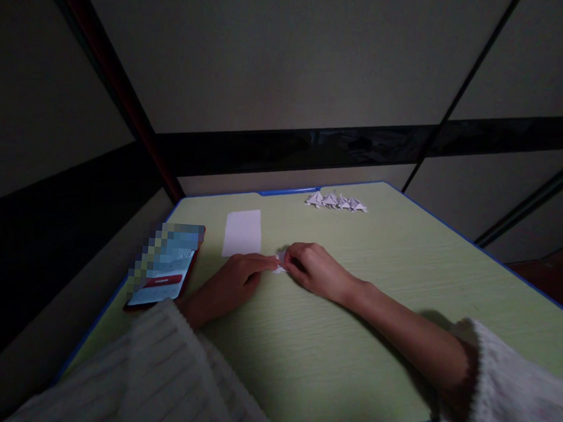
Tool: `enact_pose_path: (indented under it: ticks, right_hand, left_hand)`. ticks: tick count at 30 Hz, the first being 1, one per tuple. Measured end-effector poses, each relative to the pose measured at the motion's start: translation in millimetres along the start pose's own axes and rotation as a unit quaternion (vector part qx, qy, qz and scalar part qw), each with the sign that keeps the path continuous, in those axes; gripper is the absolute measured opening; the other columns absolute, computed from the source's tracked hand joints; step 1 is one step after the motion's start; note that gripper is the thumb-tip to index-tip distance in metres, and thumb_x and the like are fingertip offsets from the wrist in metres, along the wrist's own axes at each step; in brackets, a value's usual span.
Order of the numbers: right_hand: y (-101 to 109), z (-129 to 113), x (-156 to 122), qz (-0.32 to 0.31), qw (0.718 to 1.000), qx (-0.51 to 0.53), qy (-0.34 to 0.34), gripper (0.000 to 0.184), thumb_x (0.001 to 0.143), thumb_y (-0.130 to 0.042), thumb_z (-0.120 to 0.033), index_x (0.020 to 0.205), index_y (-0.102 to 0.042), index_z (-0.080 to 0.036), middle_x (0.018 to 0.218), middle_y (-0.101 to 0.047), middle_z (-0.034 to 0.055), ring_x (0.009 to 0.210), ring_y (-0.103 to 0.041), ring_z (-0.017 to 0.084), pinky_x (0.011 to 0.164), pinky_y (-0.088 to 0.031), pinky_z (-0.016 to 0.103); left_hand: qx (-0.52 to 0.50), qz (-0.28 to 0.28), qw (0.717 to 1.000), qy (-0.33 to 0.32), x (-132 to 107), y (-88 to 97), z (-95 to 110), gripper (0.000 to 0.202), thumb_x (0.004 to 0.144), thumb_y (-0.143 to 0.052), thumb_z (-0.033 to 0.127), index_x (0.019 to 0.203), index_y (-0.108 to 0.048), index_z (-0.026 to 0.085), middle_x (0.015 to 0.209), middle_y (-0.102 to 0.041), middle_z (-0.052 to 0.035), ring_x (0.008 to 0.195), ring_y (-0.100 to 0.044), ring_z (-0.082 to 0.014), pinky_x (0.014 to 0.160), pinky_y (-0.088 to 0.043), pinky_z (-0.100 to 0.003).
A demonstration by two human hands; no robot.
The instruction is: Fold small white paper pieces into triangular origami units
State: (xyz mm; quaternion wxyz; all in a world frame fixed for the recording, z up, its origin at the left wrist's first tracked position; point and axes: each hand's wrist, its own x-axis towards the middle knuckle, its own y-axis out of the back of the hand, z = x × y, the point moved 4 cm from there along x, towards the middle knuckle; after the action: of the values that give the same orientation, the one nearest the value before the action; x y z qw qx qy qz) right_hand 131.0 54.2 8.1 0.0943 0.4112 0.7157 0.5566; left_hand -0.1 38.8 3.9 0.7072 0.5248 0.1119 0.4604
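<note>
The only writing in view is on the phone [174,271], which lies face up near the left edge of the table. What look like the digits "08" show faintly on its pale blue screen — the rest is too small to read, and much of the upper and left part is pixelated. A red bar lower on the screen carries a short, illegible pale mark. The phone's visible edge is dark red.

The small folded paper [279,269] is on the table between the two hands, white and mostly hidden by fingers. The left hand [231,283] lies low, its fingers fairly straight and close together, the leading fingertip touching the paper. The right hand [316,271] is more closed, fingers curled in toward the thumb at the paper's other side; whether either hand truly pinches it cannot be told.

Just beyond the left hand lies a flat, plain white sheet [242,234], roughly rectangular. Farther back, a row of folded paper shapes [336,202] — peaked, creased, with thin points sticking out — stands close together. The table [348,357] is pale green with a fine wood-grain pattern and blue edging. Both sleeves [514,388] are pale, thick knit, the left one ribbed. Behind stand dull, flat panels [292,57] crossed by a glossy black band [286,148].
</note>
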Motion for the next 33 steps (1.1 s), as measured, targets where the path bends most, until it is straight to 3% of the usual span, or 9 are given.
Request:
enact_pose_path:
  ticks: [9,21,27,33]
  right_hand:
    - [-1,0,0,-0.014,0.998,-0.051,0.016,0.017,0.080,-0.037,-0.019,0.076,-0.051,-0.012,0.072,-0.055,0.0062,0.062,-0.048,0.012,0.057,-0.030,0.022]
    - [-3,-1,0,0.002,0.999,-0.043,0.018,0.015,0.078,-0.039,-0.017,0.074,-0.052,-0.011,0.070,-0.054,0.0059,0.061,-0.047,0.011,0.057,-0.031,0.021]
    - [0,10,4,-0.010,0.997,0.080,-0.013,0.015,0.076,-0.043,-0.018,0.068,-0.053,-0.011,0.061,-0.052,0.0019,0.055,-0.043,0.008,0.053,-0.032,0.019]
    - [2,27,5,-0.040,0.976,0.206,-0.064,0.011,0.068,-0.053,-0.020,0.065,-0.052,-0.010,0.055,-0.045,-0.0026,0.049,-0.038,0.006,0.047,-0.031,0.018]
  left_hand:
    - [-0.014,-0.017,1.000,0.001,0,1.5,1,0.042,0.070,-0.034,0.002,0.099,-0.058,0.020,0.101,-0.062,-0.0012,0.093,-0.055,-0.0126,0.085,-0.041,-0.029]
    - [0.040,-0.035,0.996,-0.078,0,-3.6,10,0.044,0.067,-0.030,-0.003,0.097,-0.057,0.014,0.100,-0.058,-0.0078,0.096,-0.050,-0.0135,0.086,-0.040,-0.031]
    - [0.083,-0.059,0.992,-0.070,-5,-6.2,12,0.042,0.070,-0.027,-0.001,0.102,-0.051,0.013,0.108,-0.053,-0.0085,0.102,-0.044,-0.0148,0.090,-0.036,-0.033]
    - [0.095,-0.086,0.989,-0.073,-3,-6.0,16,0.040,0.068,-0.028,-0.003,0.097,-0.050,0.013,0.101,-0.054,-0.0075,0.098,-0.045,-0.0147,0.088,-0.036,-0.030]
